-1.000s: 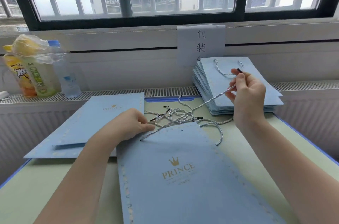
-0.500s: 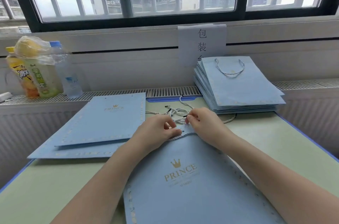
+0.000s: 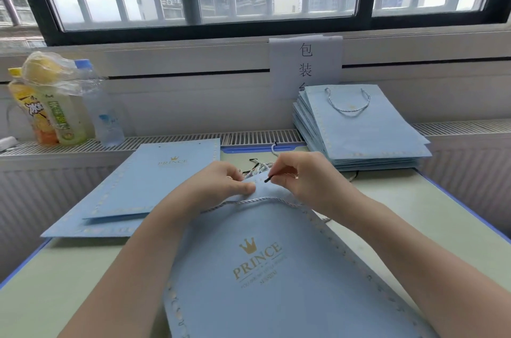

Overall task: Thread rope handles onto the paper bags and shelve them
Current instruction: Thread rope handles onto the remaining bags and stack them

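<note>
A flat light-blue paper bag (image 3: 262, 268) with a gold crown and "PRINCE" lies on the table in front of me. My left hand (image 3: 221, 185) pinches the bag's top edge. My right hand (image 3: 301, 182) pinches the black tip of a white-and-blue rope (image 3: 249, 201) just above that edge. The rope curves across the bag's top between both wrists. Loose ropes (image 3: 260, 166) lie in a tangle behind my hands, partly hidden.
A stack of bags with handles (image 3: 367, 133) stands at the back right. Flat bags without handles (image 3: 154, 185) lie at the left. Drink bottles (image 3: 63, 105) stand on the radiator ledge at far left. A paper sign (image 3: 305, 64) hangs under the window.
My right hand came down from high at the right, bringing the rope end to the bag's top edge next to my left hand. The rope now lies slack across the bag.
</note>
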Tool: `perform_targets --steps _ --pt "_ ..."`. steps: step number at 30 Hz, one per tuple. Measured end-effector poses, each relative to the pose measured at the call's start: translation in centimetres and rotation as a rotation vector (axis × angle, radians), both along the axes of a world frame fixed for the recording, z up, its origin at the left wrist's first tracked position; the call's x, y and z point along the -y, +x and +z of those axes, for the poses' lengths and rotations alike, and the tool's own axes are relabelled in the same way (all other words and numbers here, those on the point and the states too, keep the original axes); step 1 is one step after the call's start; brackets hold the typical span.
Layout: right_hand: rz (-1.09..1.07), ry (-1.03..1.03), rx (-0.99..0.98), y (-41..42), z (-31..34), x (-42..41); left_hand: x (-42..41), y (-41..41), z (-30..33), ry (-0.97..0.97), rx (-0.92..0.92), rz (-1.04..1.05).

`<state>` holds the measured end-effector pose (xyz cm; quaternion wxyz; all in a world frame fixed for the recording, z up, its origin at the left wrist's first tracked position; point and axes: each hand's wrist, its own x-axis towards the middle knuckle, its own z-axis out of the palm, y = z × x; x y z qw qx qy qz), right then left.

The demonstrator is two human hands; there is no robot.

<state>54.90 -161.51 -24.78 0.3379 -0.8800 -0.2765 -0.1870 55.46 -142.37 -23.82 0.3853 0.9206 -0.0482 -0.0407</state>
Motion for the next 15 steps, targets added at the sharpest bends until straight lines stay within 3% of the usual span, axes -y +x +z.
perform_targets --steps 4,15 --pt "0.047 -0.114 0.049 -0.3 -0.7 -0.9 0.2 0.0 -0.1 -0.053 -0.042 -0.02" --pt "0.066 -0.125 0.057 -0.4 -1.1 -1.3 0.3 -0.3 0.0 -0.157 -0.083 -0.068"
